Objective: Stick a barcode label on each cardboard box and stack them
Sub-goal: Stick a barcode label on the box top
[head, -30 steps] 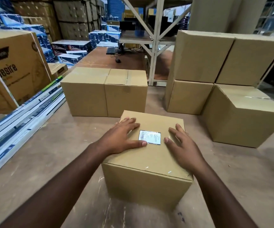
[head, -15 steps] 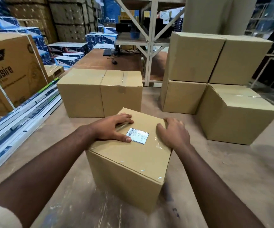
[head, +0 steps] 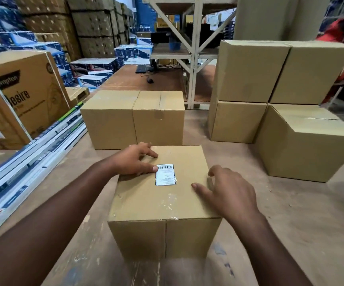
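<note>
Left hand [head: 135,161] rests on the cardboard box [head: 162,203], thumb touching the barcode label [head: 165,174]. Right hand [head: 227,195], fingers loosely spread, rests on the box top, gripping nothing.

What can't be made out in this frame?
- Label text: too small to read, head view.
- Left hand: its thumb covers the label's corner.
- Whether the other boxes have labels: none seen, far sides hidden.
- Person in red: blurred, cut by the right edge.
</note>
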`<state>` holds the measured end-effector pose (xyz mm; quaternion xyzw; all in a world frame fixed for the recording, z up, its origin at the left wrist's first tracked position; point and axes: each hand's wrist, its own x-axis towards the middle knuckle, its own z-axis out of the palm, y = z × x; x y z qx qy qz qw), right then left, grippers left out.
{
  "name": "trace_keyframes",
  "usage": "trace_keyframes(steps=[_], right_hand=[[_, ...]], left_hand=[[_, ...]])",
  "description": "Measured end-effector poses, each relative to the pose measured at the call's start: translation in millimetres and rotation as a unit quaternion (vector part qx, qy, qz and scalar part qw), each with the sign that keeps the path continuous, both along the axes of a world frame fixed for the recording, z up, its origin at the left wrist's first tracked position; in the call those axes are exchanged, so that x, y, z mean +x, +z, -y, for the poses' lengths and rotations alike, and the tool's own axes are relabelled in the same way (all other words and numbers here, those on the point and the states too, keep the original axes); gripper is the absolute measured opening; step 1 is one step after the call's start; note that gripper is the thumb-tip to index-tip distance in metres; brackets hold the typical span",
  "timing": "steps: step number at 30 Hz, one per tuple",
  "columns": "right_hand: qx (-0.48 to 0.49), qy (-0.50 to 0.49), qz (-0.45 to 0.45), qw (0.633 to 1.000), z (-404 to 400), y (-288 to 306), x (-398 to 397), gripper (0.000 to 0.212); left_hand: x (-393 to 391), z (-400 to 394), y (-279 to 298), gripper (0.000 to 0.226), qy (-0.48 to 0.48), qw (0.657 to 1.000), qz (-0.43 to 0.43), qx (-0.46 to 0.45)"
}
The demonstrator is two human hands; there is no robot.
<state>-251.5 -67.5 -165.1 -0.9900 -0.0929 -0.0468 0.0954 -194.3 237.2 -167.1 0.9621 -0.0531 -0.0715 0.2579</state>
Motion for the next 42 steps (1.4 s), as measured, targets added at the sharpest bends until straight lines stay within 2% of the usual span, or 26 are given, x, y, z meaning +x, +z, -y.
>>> trace_keyframes(steps=[2, 4, 8, 11, 14, 16, 20, 28, 42], right_hand=[[0.062, 0.018, 0.0, 0.998, -2, 4, 9, 0.049], [0.095, 0.08, -0.004, 0.992, -13, 7, 17, 0.041], [0.077, 0.169, -0.027, 0.982, -49, 8, 50, 0.046], [0.047, 0.171, -0.018, 0.984, -73, -2, 73, 0.034], [0.094, 0.152, 0.043, 0.983, -82, -18, 71, 0.018], [0.105, 0.142, 0.059, 0.983, -83, -23, 69, 0.016], [0.116, 0.139, 0.036, 0.983, -86, -22, 76, 0.014], [0.126, 0.135, 0.017, 0.983, -89, -22, 83, 0.014], [0.18, 0.136, 0.007, 0.974, -83, -24, 83, 0.01]], left_hand=[[-18, 12, -6, 0.072, 0.004, 1.0, 0.014, -0.007], [-30, 23, -15, 0.071, 0.023, 0.998, 0.053, -0.012], [-38, 28, -26, 0.053, 0.044, 0.991, 0.11, -0.062], [-43, 29, -30, 0.04, 0.053, 0.986, 0.143, -0.07], [-44, 31, -36, 0.021, 0.075, 0.976, 0.189, -0.079], [-44, 31, -36, 0.012, 0.089, 0.973, 0.197, -0.079], [-38, 32, -36, 0.004, 0.095, 0.976, 0.182, -0.074], [-36, 32, -41, 0.01, 0.089, 0.97, 0.216, -0.063], [-36, 30, -44, 0.021, 0.083, 0.972, 0.208, -0.065]])
